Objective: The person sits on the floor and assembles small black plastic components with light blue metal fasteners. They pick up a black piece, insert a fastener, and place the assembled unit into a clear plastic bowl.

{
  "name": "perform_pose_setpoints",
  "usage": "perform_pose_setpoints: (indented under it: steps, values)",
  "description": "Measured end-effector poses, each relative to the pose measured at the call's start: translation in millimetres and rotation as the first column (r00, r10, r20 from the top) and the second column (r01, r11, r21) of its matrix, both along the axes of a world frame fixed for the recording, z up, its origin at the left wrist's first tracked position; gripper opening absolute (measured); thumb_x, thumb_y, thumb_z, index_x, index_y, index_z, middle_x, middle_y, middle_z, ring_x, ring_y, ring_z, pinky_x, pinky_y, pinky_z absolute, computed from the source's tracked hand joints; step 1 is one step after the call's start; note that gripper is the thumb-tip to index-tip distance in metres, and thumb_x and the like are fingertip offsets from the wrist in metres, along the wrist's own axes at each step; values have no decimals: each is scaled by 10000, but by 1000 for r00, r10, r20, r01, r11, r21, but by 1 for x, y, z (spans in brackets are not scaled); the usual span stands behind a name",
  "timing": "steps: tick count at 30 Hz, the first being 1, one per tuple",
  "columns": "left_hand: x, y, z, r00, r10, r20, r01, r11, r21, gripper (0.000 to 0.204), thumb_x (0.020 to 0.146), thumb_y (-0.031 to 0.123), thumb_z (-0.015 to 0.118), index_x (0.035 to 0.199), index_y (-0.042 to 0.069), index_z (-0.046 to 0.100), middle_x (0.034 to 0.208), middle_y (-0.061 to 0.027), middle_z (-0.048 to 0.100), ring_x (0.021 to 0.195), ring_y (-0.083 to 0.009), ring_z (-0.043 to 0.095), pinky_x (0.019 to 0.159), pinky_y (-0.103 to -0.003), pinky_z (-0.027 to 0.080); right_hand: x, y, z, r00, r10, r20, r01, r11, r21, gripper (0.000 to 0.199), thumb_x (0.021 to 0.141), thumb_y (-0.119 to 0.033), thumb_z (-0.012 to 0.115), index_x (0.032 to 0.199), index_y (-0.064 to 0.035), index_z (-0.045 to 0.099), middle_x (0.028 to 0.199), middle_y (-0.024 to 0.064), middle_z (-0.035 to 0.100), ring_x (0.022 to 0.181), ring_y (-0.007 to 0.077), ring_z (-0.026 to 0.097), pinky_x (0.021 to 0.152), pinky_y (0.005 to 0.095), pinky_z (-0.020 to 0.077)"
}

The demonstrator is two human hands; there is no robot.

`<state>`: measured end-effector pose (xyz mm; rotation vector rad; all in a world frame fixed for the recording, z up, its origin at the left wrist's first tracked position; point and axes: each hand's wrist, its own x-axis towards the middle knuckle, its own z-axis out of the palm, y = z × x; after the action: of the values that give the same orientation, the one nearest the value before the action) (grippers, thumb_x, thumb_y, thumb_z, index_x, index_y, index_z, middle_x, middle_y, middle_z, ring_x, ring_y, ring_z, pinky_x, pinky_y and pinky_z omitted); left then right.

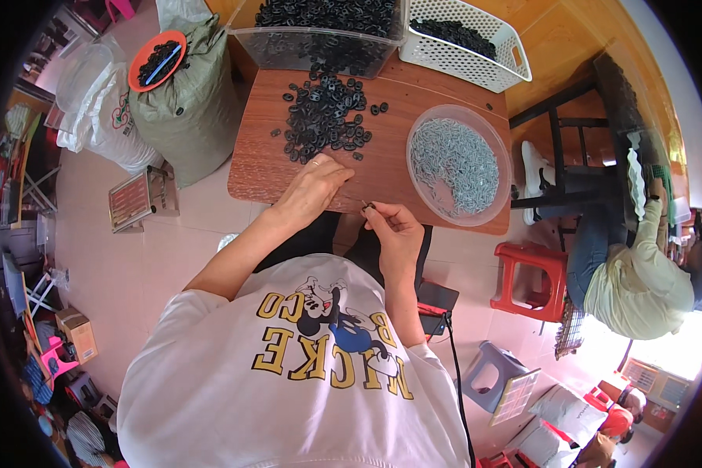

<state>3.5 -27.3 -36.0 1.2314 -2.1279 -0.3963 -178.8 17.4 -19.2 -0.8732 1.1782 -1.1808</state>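
Observation:
On the brown wooden table (288, 187) lies a loose pile of small black oval plastic pieces (324, 117), each with openings in it. My left hand (317, 189) rests at the near edge of this pile, its fingers curled and pressed together. Whatever is under those fingers is hidden. Just off the table's front edge, my right hand (396, 226) pinches a small black piece (368, 207) between thumb and forefinger. A thin metallic tip, perhaps a screw, shows at that piece. Right of it stands a round clear tub (420, 191) of small silvery screws (456, 160).
A clear bin (312, 48) and a white perforated basket (515, 72), both with black pieces, stand at the far side. Left is a sack (199, 117) bearing an orange bowl (171, 39). A red stool (530, 281) and a seated person (639, 288) are to the right.

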Motion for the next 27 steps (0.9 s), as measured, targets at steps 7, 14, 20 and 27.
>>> perform_pose_setpoints:
  steps: [7,14,20,27]
  values:
    - [-18,7,20,668,374,-643,136,788,600,235,827,-17,603,1060,-31,615,959,-113,652,817,-166,638,733,-281,530,-6,-7,2,989,-27,143,30,999,-20,143,813,8,635,953,33,644,849,76,662,713,106,606,652,208,480]
    - [-18,14,28,202,568,-798,547,610,573,257,846,-19,590,1101,-46,574,981,-142,639,898,-215,652,818,-307,551,-5,-12,15,979,31,202,-22,999,-48,132,824,4,628,951,41,634,856,91,664,748,125,630,690,224,507]
    - [-18,19,33,257,543,-799,524,616,588,273,842,-30,587,1114,-48,568,974,-143,639,888,-213,653,803,-306,553,-2,-12,14,988,44,149,-36,998,-58,127,824,3,627,945,42,635,854,87,665,729,113,613,677,216,486]
    - [-18,21,34,243,542,-804,479,654,586,279,836,-37,589,1114,-50,568,973,-132,641,882,-208,652,791,-303,555,0,-11,14,990,63,130,-56,997,-56,132,824,-4,626,947,40,640,853,79,666,706,96,587,659,211,466]
